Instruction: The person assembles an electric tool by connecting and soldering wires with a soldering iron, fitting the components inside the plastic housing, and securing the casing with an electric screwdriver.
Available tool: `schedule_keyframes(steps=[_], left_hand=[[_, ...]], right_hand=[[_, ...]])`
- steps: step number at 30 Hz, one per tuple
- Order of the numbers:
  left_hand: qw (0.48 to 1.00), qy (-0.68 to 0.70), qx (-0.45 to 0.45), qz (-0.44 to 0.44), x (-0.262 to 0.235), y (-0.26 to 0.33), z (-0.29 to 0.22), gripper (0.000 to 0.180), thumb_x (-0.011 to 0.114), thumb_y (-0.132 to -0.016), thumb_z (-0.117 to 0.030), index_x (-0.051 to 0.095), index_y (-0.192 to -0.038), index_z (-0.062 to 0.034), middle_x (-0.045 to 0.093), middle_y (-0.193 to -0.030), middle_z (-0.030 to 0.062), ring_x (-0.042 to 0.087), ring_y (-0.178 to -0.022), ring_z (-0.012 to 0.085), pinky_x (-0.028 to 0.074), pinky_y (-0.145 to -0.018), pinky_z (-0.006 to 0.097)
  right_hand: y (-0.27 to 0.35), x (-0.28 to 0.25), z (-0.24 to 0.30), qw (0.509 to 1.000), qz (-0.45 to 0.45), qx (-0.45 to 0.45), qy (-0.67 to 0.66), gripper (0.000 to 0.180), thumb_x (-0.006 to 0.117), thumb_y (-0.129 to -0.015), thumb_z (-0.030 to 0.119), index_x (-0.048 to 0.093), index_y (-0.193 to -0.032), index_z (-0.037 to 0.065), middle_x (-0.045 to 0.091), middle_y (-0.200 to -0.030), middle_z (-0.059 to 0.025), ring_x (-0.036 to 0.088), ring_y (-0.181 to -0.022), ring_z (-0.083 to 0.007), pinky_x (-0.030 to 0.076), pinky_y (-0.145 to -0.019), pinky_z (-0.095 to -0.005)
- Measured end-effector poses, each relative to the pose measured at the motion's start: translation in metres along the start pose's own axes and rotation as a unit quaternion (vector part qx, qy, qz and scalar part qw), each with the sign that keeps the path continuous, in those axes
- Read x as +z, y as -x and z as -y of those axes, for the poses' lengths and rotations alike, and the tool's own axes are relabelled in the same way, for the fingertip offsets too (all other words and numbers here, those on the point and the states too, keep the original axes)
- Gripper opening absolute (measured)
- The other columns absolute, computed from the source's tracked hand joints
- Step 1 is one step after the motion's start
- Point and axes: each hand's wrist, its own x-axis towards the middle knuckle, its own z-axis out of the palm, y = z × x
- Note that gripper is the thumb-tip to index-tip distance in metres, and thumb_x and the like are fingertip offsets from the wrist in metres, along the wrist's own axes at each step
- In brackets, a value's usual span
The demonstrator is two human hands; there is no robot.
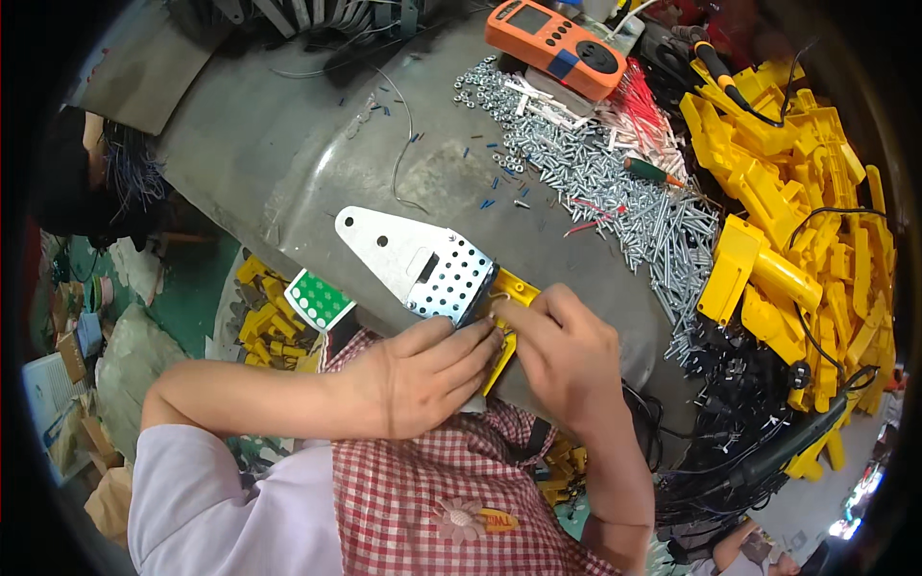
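While my left hand (pixel 423 379) grips perforated metal plate (pixel 423 264) on yellow handle (pixel 509 298), right hand (pixel 567 350) pinches handle top edge, fingers curled; screw pile (pixel 615 192) near.

One meter (pixel 557 43); two hands (pixel 499 360)

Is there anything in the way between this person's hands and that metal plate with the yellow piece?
Nothing visible. Both the left hand and the right hand already rest on the yellow piece at the end of the perforated metal plate, with no gap between.
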Motion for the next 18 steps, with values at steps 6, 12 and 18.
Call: schedule_keyframes(steps=[6, 12, 18], left_hand=[[1.000, 0.015, -0.002, -0.009, 0.003, 0.001, 0.003, 0.039, 0.052, -0.069, -0.021, 0.060, -0.099, 0.0020, 0.057, -0.115, 0.0180, 0.052, -0.112, 0.0276, 0.042, -0.087, 0.037], [0.987, -0.060, 0.029, 0.145, -0.007, -0.011, 0.011, 0.039, 0.049, -0.079, -0.024, 0.056, -0.108, -0.0002, 0.049, -0.124, 0.0176, 0.044, -0.119, 0.0300, 0.042, -0.083, 0.034], [0.989, -0.076, 0.058, 0.110, -0.003, -0.017, 0.014, 0.028, 0.049, -0.080, -0.022, 0.056, -0.101, -0.0053, 0.050, -0.118, 0.0124, 0.043, -0.118, 0.0258, 0.042, -0.072, 0.029]], right_hand=[[-0.003, 0.014, 0.004, 0.994, -0.055, 0.012, 0.093, 0.024, 0.062, -0.072, 0.010, 0.063, -0.096, 0.013, 0.050, -0.078, -0.0044, 0.055, -0.076, -0.0241, 0.045, -0.062, -0.0344], [-0.009, -0.020, -0.039, 0.988, -0.141, -0.059, 0.030, 0.022, 0.058, -0.074, 0.006, 0.063, -0.095, 0.006, 0.058, -0.078, -0.0088, 0.057, -0.071, -0.0269, 0.048, -0.064, -0.0372], [0.017, -0.143, -0.094, 0.748, -0.054, 0.187, 0.634, 0.032, 0.048, -0.081, 0.006, 0.056, -0.111, 0.006, 0.055, -0.107, -0.0101, 0.050, -0.106, -0.0247, 0.025, -0.105, -0.0518]])
